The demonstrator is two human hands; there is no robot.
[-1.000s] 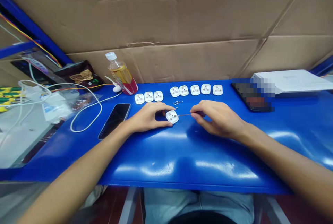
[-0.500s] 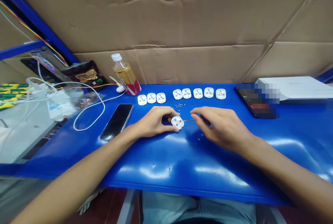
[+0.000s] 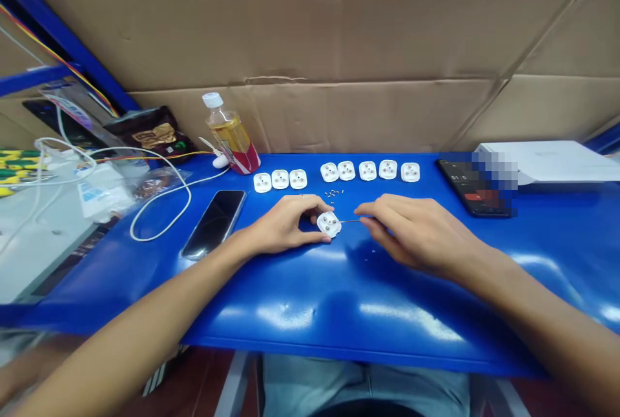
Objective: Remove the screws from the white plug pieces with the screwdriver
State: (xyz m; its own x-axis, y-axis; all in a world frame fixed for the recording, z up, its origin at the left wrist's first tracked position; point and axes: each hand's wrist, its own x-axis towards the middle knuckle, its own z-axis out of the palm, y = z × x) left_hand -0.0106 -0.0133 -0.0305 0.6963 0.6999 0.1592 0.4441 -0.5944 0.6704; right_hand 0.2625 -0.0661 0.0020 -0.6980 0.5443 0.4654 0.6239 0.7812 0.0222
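Observation:
Near the middle of the blue table, my left hand (image 3: pixel 290 226) pinches a white three-hole socket piece (image 3: pixel 329 224) between thumb and fingers, its face with metal fittings turned up. My right hand (image 3: pixel 416 226) is closed on a thin screwdriver (image 3: pixel 349 221); only its slim metal shaft shows, the handle being hidden in the fingers. The shaft's tip meets the right side of the white piece. A small cluster of screws (image 3: pixel 333 195) lies just behind the piece. Further back stand two rows of similar white pieces, one group of three (image 3: pixel 279 179) and another of several (image 3: pixel 367 171).
A phone (image 3: pixel 214 223) lies left of my forearm. Behind it are a drink bottle (image 3: pixel 234 139) and a looping white cable (image 3: pixel 186 194). At right, a second phone (image 3: pixel 477 191) rests by a white box (image 3: pixel 557 159). Another person's arm (image 3: pixel 33 365) shows at lower left.
The view has shifted slightly. The screwdriver stays at the side of the white piece, and both hands keep nearly the same hold. Another person's arm has come into view at lower left.

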